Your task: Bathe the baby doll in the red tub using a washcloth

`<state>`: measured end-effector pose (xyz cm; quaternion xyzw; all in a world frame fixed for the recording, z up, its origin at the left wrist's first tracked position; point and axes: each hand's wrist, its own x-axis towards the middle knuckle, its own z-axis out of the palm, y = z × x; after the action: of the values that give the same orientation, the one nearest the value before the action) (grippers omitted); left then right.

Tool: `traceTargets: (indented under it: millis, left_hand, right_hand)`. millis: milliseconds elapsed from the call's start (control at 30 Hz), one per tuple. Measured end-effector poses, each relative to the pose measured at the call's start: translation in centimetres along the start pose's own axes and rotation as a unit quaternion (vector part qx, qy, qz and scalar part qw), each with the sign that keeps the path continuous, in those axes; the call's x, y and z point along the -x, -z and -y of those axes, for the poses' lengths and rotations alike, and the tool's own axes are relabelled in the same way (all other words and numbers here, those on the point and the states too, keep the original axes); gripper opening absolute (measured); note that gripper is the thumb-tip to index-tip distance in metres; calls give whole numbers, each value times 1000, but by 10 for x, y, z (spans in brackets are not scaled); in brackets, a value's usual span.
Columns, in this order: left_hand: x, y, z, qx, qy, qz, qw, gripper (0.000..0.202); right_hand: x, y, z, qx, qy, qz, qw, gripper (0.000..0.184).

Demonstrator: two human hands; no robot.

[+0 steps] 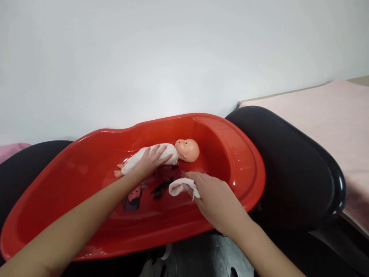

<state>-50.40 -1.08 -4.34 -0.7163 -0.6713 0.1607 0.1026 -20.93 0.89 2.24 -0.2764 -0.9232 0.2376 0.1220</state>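
Now the left hand (152, 158), fingers fanned apart, lies flat across the middle of the doll (188, 150), right on its white-covered body. That doll is stretched out inside the red tub (253, 169), towards the far side, head to the right, bare feet to the left. And nearer, over on the right, the right hand (212, 195) is clamped on a bunched white cloth (175, 187), held over the tub, apart from the doll.
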Motion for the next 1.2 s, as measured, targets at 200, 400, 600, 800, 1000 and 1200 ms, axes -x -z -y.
traceTargets:
  millis: [200,400,600,800,1000,1200]
  left_hand:
    - [-18,22,31,10,17,-13,1000,65]
    - [-45,44,53,2,96,50,994,88]
    - [-70,64,79,7,137,122,983,88]
    - [-86,51,103,18,143,136,980,87]
    - [-92,52,114,53,130,148,979,79]
    - [-95,46,115,80,113,114,984,69]
  right_hand:
    - [1,3,0,7,4,1,1000,21]
    - [2,1,-1,6,6,16,1000,25]
    - [4,-9,-6,35,20,27,999,33]
    - [7,-13,-11,40,42,19,998,42]
    - [11,-4,-16,-26,66,4,997,48]
    - [-23,12,-13,-20,118,128,984,52]
